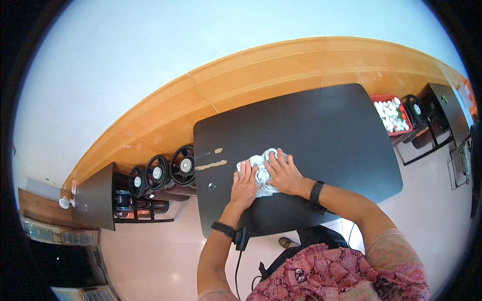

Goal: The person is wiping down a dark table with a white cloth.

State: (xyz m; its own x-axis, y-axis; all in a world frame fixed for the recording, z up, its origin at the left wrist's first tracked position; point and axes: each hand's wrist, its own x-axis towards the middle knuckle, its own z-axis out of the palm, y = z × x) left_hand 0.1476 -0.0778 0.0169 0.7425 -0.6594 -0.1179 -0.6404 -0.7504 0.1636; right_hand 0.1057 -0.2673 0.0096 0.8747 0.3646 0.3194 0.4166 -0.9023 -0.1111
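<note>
A crumpled white cloth (264, 174) with darker markings lies on the black tabletop (312, 128), near its front side. My left hand (244, 188) presses on the cloth's left part with the fingers pointing away from me. Over its right part rests my right hand (284, 175), fingers somewhat spread and the palm partly on the fabric. Both wrists wear black straps with small devices. Left of the cloth, the dark surface is chipped in tan patches (211, 164), and a small whitish mark (212, 186) shows nearby.
Several black round-rimmed objects with white centres (185, 164) line the tiled wall at left. A dark table (94, 199) stands beyond them. Past the right edge sits a red basket (401, 133) of white and red items. Cables hang from my wrist straps.
</note>
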